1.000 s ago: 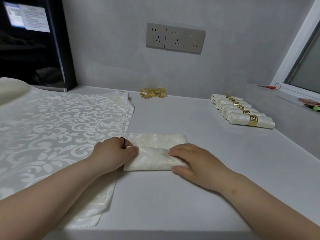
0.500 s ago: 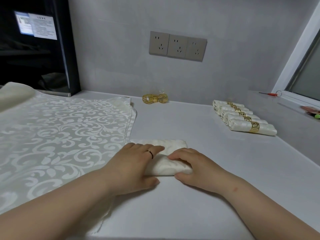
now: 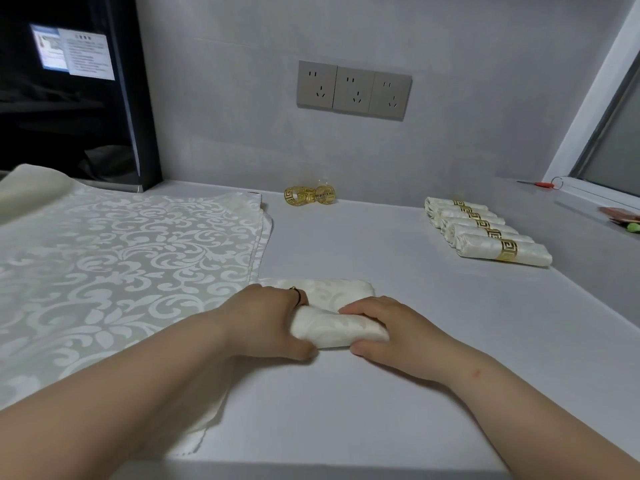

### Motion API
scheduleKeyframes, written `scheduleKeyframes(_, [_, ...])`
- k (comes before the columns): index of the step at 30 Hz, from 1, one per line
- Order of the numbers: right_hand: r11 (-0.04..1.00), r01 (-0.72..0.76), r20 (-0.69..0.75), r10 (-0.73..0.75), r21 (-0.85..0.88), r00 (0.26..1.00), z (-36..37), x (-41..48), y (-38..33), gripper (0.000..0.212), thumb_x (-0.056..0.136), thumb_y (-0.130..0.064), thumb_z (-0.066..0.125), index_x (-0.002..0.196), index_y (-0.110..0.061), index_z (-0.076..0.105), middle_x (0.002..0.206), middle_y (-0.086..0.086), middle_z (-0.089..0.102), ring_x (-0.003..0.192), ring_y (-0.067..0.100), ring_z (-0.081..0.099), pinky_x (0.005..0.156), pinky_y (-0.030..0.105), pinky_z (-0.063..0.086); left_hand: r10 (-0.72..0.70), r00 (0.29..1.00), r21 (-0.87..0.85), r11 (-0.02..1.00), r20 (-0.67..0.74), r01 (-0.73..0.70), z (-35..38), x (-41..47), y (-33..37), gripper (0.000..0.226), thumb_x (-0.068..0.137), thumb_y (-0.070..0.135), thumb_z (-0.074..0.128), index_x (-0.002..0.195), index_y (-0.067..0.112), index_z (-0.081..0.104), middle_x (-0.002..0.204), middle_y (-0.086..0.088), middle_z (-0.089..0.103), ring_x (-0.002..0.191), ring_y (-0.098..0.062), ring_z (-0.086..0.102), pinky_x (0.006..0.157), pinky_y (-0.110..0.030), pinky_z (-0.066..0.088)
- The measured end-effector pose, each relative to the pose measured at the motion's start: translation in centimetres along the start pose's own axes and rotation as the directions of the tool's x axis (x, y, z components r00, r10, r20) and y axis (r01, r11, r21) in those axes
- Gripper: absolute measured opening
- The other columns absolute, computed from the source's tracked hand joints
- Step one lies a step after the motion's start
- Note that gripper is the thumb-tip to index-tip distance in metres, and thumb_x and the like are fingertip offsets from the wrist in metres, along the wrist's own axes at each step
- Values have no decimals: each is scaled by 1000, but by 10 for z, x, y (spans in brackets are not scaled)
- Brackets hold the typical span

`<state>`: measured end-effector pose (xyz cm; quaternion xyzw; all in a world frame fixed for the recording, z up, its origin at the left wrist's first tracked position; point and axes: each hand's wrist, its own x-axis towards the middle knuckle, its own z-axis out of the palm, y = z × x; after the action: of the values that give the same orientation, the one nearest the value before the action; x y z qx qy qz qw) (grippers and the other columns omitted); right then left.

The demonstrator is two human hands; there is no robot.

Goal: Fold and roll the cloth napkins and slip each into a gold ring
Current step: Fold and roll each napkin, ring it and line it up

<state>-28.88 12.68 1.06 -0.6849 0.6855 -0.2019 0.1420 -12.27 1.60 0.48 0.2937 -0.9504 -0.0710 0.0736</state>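
Note:
A cream patterned napkin [image 3: 337,325] lies half rolled on the grey counter [image 3: 398,393] in front of me, its flat unrolled part reaching away from me. My left hand [image 3: 266,320] grips the roll's left end, fingers curled over it. My right hand [image 3: 388,327] holds the right end, thumb under the near side. Two loose gold rings [image 3: 309,195] sit by the back wall. Several finished rolled napkins in gold rings [image 3: 485,230] lie in a row at the right.
A stack of flat cream napkins [image 3: 121,261] covers the left of the counter and hangs over its front edge. A black appliance [image 3: 69,98] stands at back left. Wall sockets [image 3: 353,90] are above the rings. A window sill with small items [image 3: 588,195] runs at right.
The roll has grown and moved away from me over the flat part. My left hand shifted from lying on top to gripping the roll's left end. The view moved closer.

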Motion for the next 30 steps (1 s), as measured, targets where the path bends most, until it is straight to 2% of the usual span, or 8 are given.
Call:
scheduleKeyframes(7, [995, 35, -14, -37, -98, 999, 4, -7, 9, 47, 86, -39, 57, 130, -31, 45, 100, -31, 36, 115, 2, 34, 89, 8, 25, 237, 908, 260, 954, -346, -149, 17, -28, -14, 59, 70, 66, 34, 106, 24, 54, 100, 5, 64, 86, -8, 60, 71, -19, 48])
scheduleKeyframes(10, [989, 51, -46, -58, -135, 997, 7, -10, 12, 47, 87, -38, 57, 131, -27, 45, 112, -25, 32, 114, -1, 29, 94, 9, 21, 324, 884, 216, 940, -336, -263, 16, -34, -18, 50, 70, 50, 42, 110, 22, 52, 103, 3, 65, 92, -9, 48, 85, -21, 36])
scheduleKeyframes(12, [992, 39, -53, -46, -121, 998, 6, -12, 12, 43, 88, -34, 57, 130, -26, 47, 110, -24, 34, 110, -2, 28, 90, 6, 22, 329, 899, 207, 938, -289, -277, 11, -36, -20, 48, 66, 44, 41, 103, 22, 64, 93, 9, 68, 83, -3, 56, 75, -14, 40])
scheduleKeyframes(15, [998, 9, -49, -12, -64, 999, 3, -14, 12, 30, 88, -30, 58, 117, -29, 55, 99, -27, 42, 105, -1, 35, 84, 1, 27, 274, 940, 211, 950, -204, -231, 3, -39, -20, 53, 59, 46, 35, 94, 30, 72, 85, 25, 66, 67, 9, 62, 56, -2, 39])
scheduleKeyframes(20, [985, -92, -56, 102, 148, 993, -3, -17, 11, 10, 87, -26, 57, 79, -27, 61, 77, -8, 56, 76, 2, 46, 66, 13, 35, 72, 991, -110, 990, -114, -85, -1, -48, -25, 80, 56, 57, 26, 132, 38, 41, 119, 28, 53, 111, 7, 47, 80, 3, 30])
scheduleKeyframes(25, [877, -251, -97, 315, 410, 944, -5, -9, 7, 17, 88, -28, 57, 74, -19, 54, 72, -6, 51, 61, 6, 45, 53, 12, 32, -208, 974, -715, 694, -91, 81, -10, -44, -29, 8, 83, 21, 63, 81, 28, 60, 67, 15, 68, 66, 5, 62, 58, -3, 42])
scheduleKeyframes(27, [851, -311, -146, 403, 423, 904, -3, -1, 6, 13, 88, -32, 56, 86, -20, 53, 82, -4, 55, 69, 6, 49, 57, 16, 35, -317, 943, -767, 629, -104, 127, -7, -33, -26, 30, 87, 16, 60, 60, 17, 48, 40, 14, 52, 41, 3, 50, 44, -6, 37])
scheduleKeyframes(30, [883, -350, -231, 428, 312, 874, 4, 8, 7, 22, 89, -35, 54, 95, -17, 44, 76, -8, 44, 66, 6, 43, 55, 18, 31, -431, 894, -700, 676, -120, 232, -6, -24, -22, 42, 89, 31, 57, 57, 15, 35, 39, 10, 41, 41, -3, 41, 45, -15, 31])
